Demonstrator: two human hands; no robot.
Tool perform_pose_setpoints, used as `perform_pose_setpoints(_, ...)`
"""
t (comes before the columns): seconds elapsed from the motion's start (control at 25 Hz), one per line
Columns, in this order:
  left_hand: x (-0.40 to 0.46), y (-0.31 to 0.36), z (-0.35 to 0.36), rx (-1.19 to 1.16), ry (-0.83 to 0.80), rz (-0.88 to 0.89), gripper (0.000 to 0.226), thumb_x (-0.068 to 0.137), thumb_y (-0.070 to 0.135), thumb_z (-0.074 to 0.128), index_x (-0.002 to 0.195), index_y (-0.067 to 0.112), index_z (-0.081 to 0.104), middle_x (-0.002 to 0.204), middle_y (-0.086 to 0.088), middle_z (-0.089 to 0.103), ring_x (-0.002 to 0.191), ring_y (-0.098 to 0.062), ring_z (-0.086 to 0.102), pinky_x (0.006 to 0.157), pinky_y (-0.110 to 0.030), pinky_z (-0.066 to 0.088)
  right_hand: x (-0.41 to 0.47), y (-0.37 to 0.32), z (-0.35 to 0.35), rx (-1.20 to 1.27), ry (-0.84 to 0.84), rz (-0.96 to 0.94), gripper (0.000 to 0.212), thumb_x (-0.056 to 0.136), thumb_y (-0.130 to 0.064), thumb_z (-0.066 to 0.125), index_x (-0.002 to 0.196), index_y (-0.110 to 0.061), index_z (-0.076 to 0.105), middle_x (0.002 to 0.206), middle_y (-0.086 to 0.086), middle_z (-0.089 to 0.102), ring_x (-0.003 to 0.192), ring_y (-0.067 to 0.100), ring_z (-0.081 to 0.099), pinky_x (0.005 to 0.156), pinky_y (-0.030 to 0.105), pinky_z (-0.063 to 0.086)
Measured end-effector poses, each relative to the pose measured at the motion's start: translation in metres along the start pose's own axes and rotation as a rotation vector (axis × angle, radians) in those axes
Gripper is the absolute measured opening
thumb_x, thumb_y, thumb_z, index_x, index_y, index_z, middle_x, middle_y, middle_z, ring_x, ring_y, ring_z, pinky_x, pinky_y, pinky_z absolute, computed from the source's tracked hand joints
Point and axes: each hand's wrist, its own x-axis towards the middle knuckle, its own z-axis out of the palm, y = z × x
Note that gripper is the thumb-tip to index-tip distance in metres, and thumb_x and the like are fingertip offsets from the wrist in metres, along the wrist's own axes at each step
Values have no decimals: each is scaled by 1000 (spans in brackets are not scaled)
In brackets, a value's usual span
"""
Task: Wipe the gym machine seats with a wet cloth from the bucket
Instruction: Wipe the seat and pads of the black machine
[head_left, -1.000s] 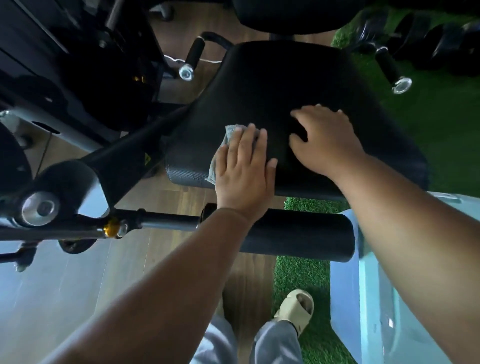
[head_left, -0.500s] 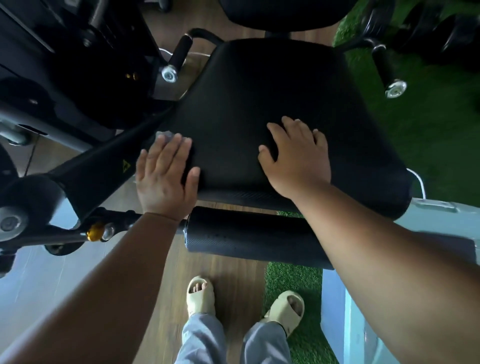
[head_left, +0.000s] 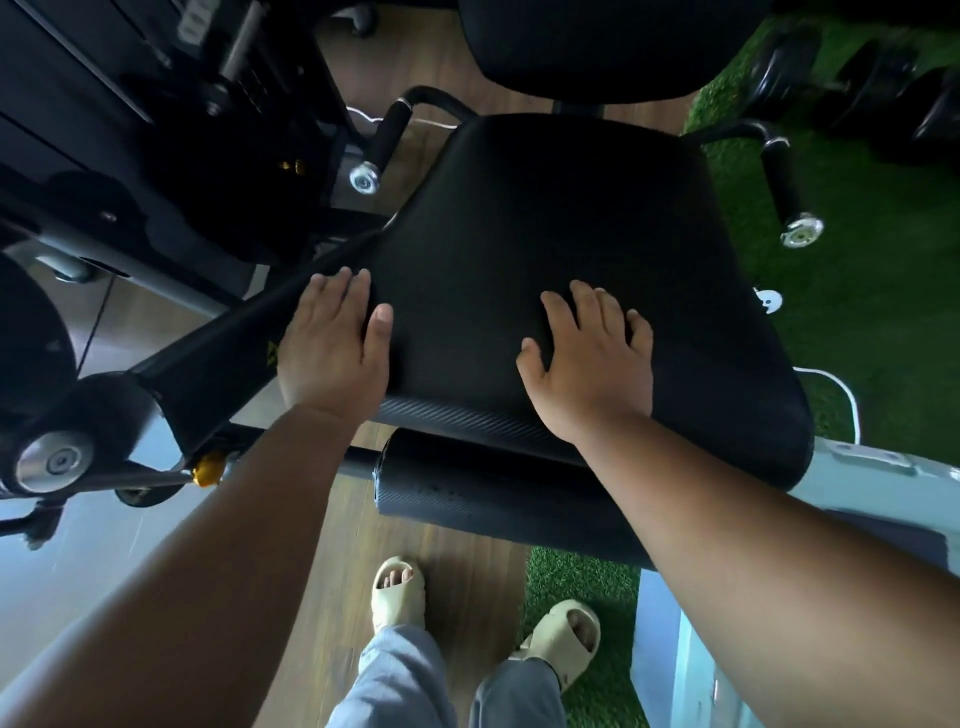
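The black padded gym seat (head_left: 545, 218) fills the middle of the head view. My left hand (head_left: 332, 343) lies flat with straight fingers against the seat's front left edge, thumb on the pad. No cloth shows around it; whether one lies under the palm is hidden. My right hand (head_left: 592, 364) rests flat on the front middle of the seat, fingers spread. A pale blue container (head_left: 883, 467), probably the bucket, stands at the lower right beside the seat.
A black roller pad (head_left: 493, 499) runs below the seat's front edge. Two black grip handles (head_left: 387, 137) (head_left: 784, 182) flank the seat, with the backrest (head_left: 597, 47) behind. The machine's frame and weight stack (head_left: 156, 130) crowd the left. Dumbbells (head_left: 883, 88) lie on green turf.
My left hand slid left from the seat's front middle to its left edge, and the grey cloth under it has gone out of sight. My right hand stayed on the seat.
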Motion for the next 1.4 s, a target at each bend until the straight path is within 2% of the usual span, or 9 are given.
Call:
perform_pose_setpoints(0.44,109,13,10,-19,-420,129,64,104,52,19,159,21,13,167,2,5,153,-17,-2,124,-38,4,-2,-3,1,-8,24,30,63,91,-54,29,146,-25,42,157,5,36,146,27,29,118,51,18)
perform_pose_setpoints(0.64,164,29,29,-19,-447,218,59,106,45,24,157,15,21,166,-7,13,152,-23,7,122,-32,2,-2,-4,1,-14,57,47,62,90,-53,36,143,-25,48,155,5,41,144,26,34,117,50,22)
perform_pose_setpoints(0.8,189,35,38,-175,-409,215,56,104,44,31,152,17,38,158,-11,33,145,-28,30,121,-40,19,-2,-3,3,-27,82,54,60,90,-52,38,143,-25,50,154,3,43,144,25,35,117,48,22)
perform_pose_setpoints(0.88,189,33,36,-374,-331,77,51,97,42,40,143,20,48,147,-10,45,126,-28,54,104,-43,44,-1,-4,3,-29,88,61,60,89,-52,39,143,-26,50,153,2,43,144,24,35,118,47,23)
perform_pose_setpoints(0.92,187,29,33,-490,-256,-40,50,91,42,44,134,19,54,134,-14,53,103,-30,66,80,-42,56,-2,-4,3,-30,87,64,60,89,-52,40,142,-27,50,153,1,43,144,24,35,118,47,23)
perform_pose_setpoints(1.0,182,18,26,-578,-184,-223,46,84,47,49,108,10,62,97,-22,66,63,-30,67,45,-28,50,-2,-4,3,-32,98,67,60,89,-52,41,142,-27,50,153,1,44,143,24,36,117,48,24)
perform_pose_setpoints(1.12,167,9,19,-345,-458,-246,45,93,52,43,108,13,61,78,-10,68,66,-24,68,56,-27,49,-1,-4,3,-22,104,65,60,88,-52,40,142,-26,51,152,1,44,143,24,36,117,48,24)
perform_pose_setpoints(1.28,139,5,8,-265,-443,-48,48,101,49,31,144,33,45,132,-2,62,111,-25,63,102,-42,44,-1,-4,4,-12,119,50,60,89,-52,38,141,-25,52,152,2,45,143,25,37,116,49,24)
perform_pose_setpoints(1.4,105,-6,-9,-259,-385,74,44,104,36,35,148,33,39,151,4,44,132,-22,48,110,-36,34,-2,-3,4,-8,105,44,61,89,-53,36,142,-25,51,153,3,43,143,25,35,117,50,24)
